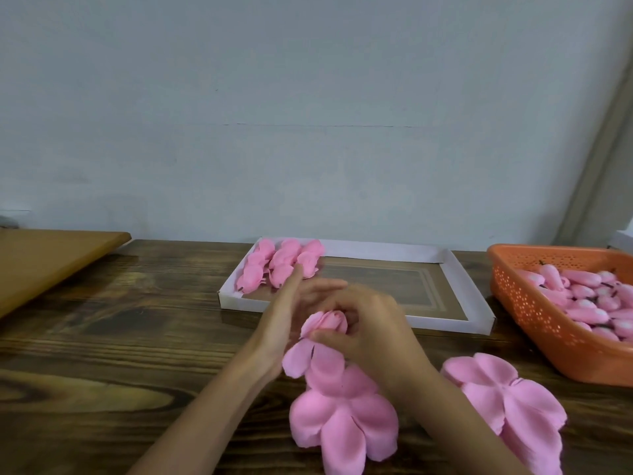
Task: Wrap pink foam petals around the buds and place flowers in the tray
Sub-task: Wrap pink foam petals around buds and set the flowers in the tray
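My right hand point(368, 332) grips a pink bud with a foam petal sheet point(320, 341) partly folded round it, thumb across the front. My left hand point(291, 310) lies against the left side of the flower with fingers straight and pointing up toward the tray. The loose petal lobes hang below the hands. A white tray point(459, 286) behind the hands holds several wrapped pink flowers point(281, 264) in its far left corner. Two flat stacks of pink petal sheets lie on the table, one point(342, 419) under my wrists, one point(507, 399) to the right.
An orange perforated basket point(534, 313) at the right holds many pink buds point(589, 296). A light wooden board point(51, 258) rests at the far left. The dark wooden table point(120, 354) meets a pale wall behind.
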Demonstrator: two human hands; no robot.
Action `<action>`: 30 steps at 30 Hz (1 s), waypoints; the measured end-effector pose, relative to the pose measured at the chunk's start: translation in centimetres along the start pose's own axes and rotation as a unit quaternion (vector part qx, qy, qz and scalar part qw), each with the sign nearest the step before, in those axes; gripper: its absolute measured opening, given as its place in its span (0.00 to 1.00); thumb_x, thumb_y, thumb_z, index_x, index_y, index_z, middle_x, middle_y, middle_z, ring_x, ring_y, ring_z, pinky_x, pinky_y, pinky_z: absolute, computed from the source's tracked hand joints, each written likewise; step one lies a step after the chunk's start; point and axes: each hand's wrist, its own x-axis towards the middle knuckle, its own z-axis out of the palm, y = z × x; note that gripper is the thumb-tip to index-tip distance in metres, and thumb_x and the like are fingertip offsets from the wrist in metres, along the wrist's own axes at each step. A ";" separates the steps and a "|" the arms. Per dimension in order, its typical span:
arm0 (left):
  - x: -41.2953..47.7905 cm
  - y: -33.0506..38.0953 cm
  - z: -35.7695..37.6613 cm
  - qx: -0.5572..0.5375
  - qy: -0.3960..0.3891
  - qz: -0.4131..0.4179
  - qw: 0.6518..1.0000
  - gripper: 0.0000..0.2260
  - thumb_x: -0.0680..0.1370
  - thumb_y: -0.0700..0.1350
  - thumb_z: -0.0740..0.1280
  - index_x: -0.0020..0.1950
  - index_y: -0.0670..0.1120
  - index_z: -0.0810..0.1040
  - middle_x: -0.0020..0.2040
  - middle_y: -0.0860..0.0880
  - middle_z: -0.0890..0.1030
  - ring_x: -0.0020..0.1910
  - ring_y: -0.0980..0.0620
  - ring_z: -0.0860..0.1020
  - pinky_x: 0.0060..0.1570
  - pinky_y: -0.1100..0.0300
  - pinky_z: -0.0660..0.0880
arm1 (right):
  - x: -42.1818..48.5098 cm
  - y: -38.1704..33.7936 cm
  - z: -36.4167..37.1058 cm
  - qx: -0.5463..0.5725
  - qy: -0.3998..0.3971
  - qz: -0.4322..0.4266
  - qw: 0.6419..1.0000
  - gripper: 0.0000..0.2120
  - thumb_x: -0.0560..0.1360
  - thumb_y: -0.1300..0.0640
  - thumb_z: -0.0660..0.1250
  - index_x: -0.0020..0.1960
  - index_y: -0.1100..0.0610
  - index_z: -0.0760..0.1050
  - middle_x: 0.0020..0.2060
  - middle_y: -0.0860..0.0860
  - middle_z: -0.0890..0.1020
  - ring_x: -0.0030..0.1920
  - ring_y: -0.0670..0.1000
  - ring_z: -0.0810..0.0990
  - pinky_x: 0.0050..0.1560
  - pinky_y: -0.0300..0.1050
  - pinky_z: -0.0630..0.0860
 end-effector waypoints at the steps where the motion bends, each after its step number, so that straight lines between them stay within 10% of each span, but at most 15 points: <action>1: -0.1 -0.2 0.4 -0.019 -0.011 -0.012 1.000 0.30 0.80 0.69 0.59 0.55 0.45 0.88 0.53 0.41 0.87 0.54 0.47 0.86 0.50 0.59 0.82 | 0.0 -0.3 0.3 -0.018 -0.002 -0.012 1.000 0.08 0.69 0.54 0.79 0.47 0.46 0.85 0.51 0.33 0.84 0.51 0.39 0.83 0.49 0.44 0.80; 9: -0.3 -0.4 2.0 -0.134 0.062 -0.014 0.989 0.27 0.75 0.66 0.66 0.51 0.42 0.85 0.50 0.37 0.82 0.49 0.43 0.81 0.44 0.55 0.79 | -0.2 -1.5 3.1 -0.110 0.128 -0.012 0.986 0.14 0.72 0.54 0.75 0.49 0.48 0.70 0.46 0.43 0.76 0.40 0.47 0.77 0.37 0.49 0.77; 15: 0.1 0.0 0.9 -0.291 0.084 -0.081 0.949 0.21 0.80 0.65 0.65 0.42 0.48 0.79 0.36 0.51 0.75 0.34 0.55 0.77 0.31 0.65 0.76 | -0.1 -2.3 4.3 -0.172 0.142 -0.105 0.969 0.03 0.73 0.63 0.76 0.45 0.56 0.84 0.49 0.48 0.85 0.49 0.52 0.81 0.45 0.48 0.80; 20: 1.0 -0.1 -0.9 -0.285 0.201 -0.101 0.932 0.27 0.82 0.63 0.60 0.32 0.45 0.71 0.31 0.46 0.73 0.30 0.48 0.74 0.36 0.57 0.73 | -0.9 -1.4 2.8 -0.152 0.035 -0.119 0.981 0.10 0.75 0.43 0.72 0.51 0.47 0.85 0.55 0.44 0.78 0.59 0.50 0.73 0.55 0.50 0.74; 30: 1.3 -0.5 -1.2 -0.262 0.195 -0.089 0.941 0.32 0.82 0.64 0.57 0.25 0.45 0.70 0.26 0.47 0.68 0.23 0.49 0.71 0.24 0.64 0.69 | -0.9 -0.3 3.5 -0.202 0.059 -0.152 0.966 0.03 0.74 0.48 0.73 0.45 0.45 0.86 0.57 0.47 0.78 0.58 0.53 0.75 0.48 0.53 0.76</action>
